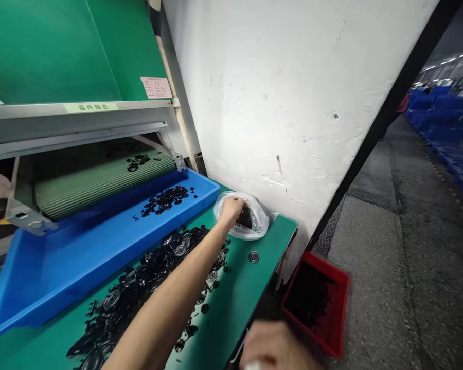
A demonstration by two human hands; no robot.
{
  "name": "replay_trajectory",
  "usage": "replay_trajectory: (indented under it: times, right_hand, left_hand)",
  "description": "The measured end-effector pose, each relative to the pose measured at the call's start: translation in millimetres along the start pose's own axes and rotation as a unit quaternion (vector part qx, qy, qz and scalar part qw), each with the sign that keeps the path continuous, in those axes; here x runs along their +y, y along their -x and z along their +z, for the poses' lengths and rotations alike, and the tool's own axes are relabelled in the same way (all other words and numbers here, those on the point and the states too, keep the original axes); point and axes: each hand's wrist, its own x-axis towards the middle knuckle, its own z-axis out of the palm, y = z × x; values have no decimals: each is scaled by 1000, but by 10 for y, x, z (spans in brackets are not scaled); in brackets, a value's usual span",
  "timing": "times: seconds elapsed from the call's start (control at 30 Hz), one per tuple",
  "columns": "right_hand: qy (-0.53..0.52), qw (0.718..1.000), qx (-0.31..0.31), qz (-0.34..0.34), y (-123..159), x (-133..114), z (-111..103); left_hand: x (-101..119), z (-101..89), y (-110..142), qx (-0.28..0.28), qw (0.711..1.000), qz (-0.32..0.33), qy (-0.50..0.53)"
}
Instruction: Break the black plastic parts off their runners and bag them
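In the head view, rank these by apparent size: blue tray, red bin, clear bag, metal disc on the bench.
Largest: blue plastic tray. Next, unranked: red plastic bin and clear plastic bag, since the bin sits nearer the camera. Smallest: round metal disc.

"首件报告" on a pale green label (91, 107)

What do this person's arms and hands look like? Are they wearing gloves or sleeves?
No gloves: the left hand is bare, and the left forearm is bare too, with no sleeve, watch or band on the part in view. The right hand also looks bare, but it is blurred and cut off by the picture's lower edge, so little more can be told.
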Motion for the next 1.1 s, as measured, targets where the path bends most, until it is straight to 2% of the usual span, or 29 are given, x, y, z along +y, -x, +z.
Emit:
replay_trajectory:
  times: [0.03, 0.1, 0.13, 0.2, 0.27, 0.4, 0.53, 0.63, 0.7, 0.77, 0.8, 0.87, 0.9, 1.0, 1.1]
  right_hand:
    - [1, 1000, 28, 9, -117, 57, -122]
    - [49, 985, 154, 53, -395, 200, -330]
    - [84, 979, 178, 52, -532, 274, -400]
    - [147, 976, 156, 35, -751, 397, -455]
    - [187, 975, 120, 23, -861, 471, -416]
    - [208, 970, 124, 2, -839, 530, -285]
    - [208, 967, 139, -47, -763, 525, -285]
    - [195, 966, 145, -89, -798, 357, -392]
    - [174, 961, 179, -116, -923, 177, -521]
    - [171, 950, 219, -145, -1154, 21, -683]
    - [188, 947, 220, -142, -1303, -25, -763]
    - [255, 945, 182, -97, -1621, -42, -899]
    - [296, 943, 146, -53, -1765, -22, -946]
    - [326, 940, 99, -30, -1982, 49, -995]
    - [340, 935, 87, -51, -1792, 30, -887]
  left_hand:
    - [25, -1, -48, 4, 999, 24, -30]
    - [89, 6, -136, 4, 993, 72, -92]
    - [122, 11, -174, 0, 988, 95, -125]
    - [181, 14, -240, -17, 973, 133, -190]
    - [218, -3, -287, -38, 954, 160, -252]
    - [214, -86, -302, -66, 913, 212, -343]
    - [141, -197, -170, -87, 871, 288, -388]
    - [75, -353, 8, -98, 839, 351, -404]
    - [18, -504, 149, -109, 818, 385, -413]
    - [-58, -667, 294, -133, 796, 411, -424]
    - [-102, -742, 365, -149, 786, 420, -430]
    - [-189, -862, 495, -178, 768, 432, -437]
    - [-226, -906, 553, -189, 764, 435, -439]
    - [-284, -1002, 706, -191, 769, 438, -424]
    - [-286, -1144, 868, -150, 803, 437, -377]
